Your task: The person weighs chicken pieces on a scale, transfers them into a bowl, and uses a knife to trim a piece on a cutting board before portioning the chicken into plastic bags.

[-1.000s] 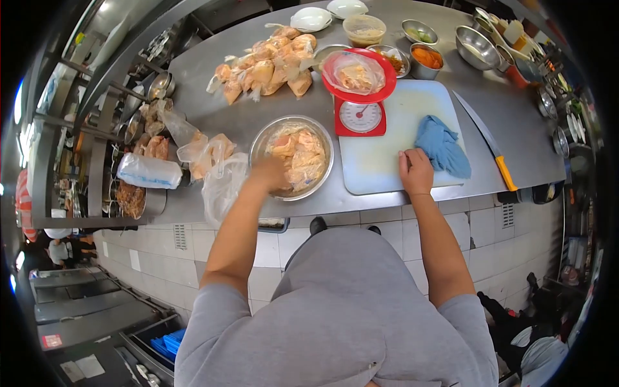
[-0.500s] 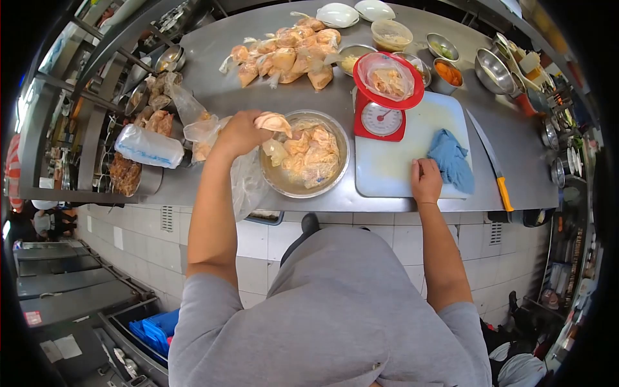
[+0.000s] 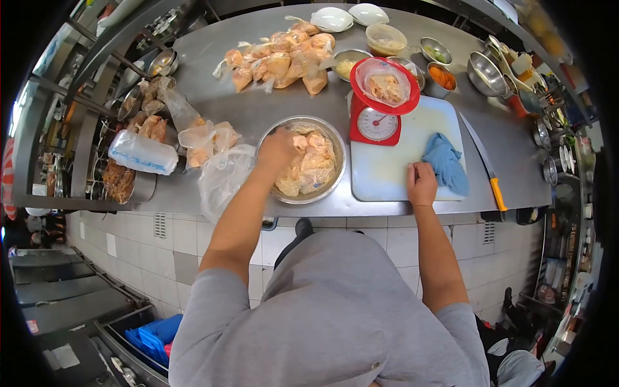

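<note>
A steel bowl point(image 3: 342, 173) of pale raw chicken point(image 3: 317, 158) stands at the table's front. My left hand point(image 3: 277, 151) reaches in over its left side, fingers curled down around a piece of raw chicken point(image 3: 299, 142); the fingertips are partly hidden. On the white cutting board point(image 3: 380, 180), my right hand point(image 3: 422, 183) rests with its fingers curled and nothing visible in them. Just right of it lies a crumpled blue cloth point(image 3: 446, 164). Behind the bowl's right side, a red dial scale point(image 3: 376, 126) carries a plastic-lined dish of meat point(image 3: 385, 86).
Tied bags of chicken point(image 3: 280, 63) are heaped at the back. Loose plastic bags point(image 3: 222, 177) and a bag roll point(image 3: 143, 152) lie left. An orange-handled knife point(image 3: 483, 158) lies right of the board. Small bowls, including one of orange food point(image 3: 442, 77), stand beyond the scale.
My left hand has moved right and down into the bowl with the chicken piece it held above the left rim. My right hand stays on the board. The view has shifted slightly.
</note>
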A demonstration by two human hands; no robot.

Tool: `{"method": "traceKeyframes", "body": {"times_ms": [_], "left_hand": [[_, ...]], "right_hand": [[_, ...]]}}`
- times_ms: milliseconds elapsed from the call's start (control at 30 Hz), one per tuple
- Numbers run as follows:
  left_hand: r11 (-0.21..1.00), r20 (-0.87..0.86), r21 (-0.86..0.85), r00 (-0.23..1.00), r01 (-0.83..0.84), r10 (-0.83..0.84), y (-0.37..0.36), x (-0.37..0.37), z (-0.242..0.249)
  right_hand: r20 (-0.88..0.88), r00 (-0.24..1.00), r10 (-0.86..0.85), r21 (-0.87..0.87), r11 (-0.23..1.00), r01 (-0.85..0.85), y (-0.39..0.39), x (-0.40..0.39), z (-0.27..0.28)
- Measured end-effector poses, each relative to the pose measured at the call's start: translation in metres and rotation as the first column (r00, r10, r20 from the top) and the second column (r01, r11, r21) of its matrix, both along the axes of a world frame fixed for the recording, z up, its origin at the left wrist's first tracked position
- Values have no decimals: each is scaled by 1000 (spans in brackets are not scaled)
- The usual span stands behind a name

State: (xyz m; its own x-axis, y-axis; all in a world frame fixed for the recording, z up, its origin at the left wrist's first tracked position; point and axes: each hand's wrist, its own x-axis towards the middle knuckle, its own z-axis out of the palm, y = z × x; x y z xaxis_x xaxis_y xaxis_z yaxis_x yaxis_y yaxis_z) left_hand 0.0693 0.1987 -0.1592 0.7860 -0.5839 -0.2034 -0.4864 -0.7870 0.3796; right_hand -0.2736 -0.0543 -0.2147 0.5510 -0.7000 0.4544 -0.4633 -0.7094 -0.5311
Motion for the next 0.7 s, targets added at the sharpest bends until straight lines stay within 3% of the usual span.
{"method": "traceKeyframes", "body": {"times_ms": [133,200,333,400,500,567,700], "left_hand": [[997,39,-53,998,-53,55,16,5,37],[991,343,121,939,-49,5,20,-9,50],[1000,495,8,869,3,-7,19,-30,48],[992,49,90,994,89,-93,7,-48,45],[981,-52,88,985,171,-167,5,-77,3],[887,3,-104,892,450,-452,5,-90,0],[827,-113,-156,822,540,-558,34,-99,-7]], "right_hand": [[-14,1000,-5,14,1000,5,1,3,2],[-23,1000,-10,22,1000,11,1,2,1],[-35,999,-19,26,999,20,1,2,1],[-37,999,-22,17,1000,22,1,3,2],[-20,1000,-9,0,1000,9,2,4,1],[-19,1000,-5,11,1000,5,1,3,2],[-31,1000,-5,-8,1000,5,2,3,0]]}}
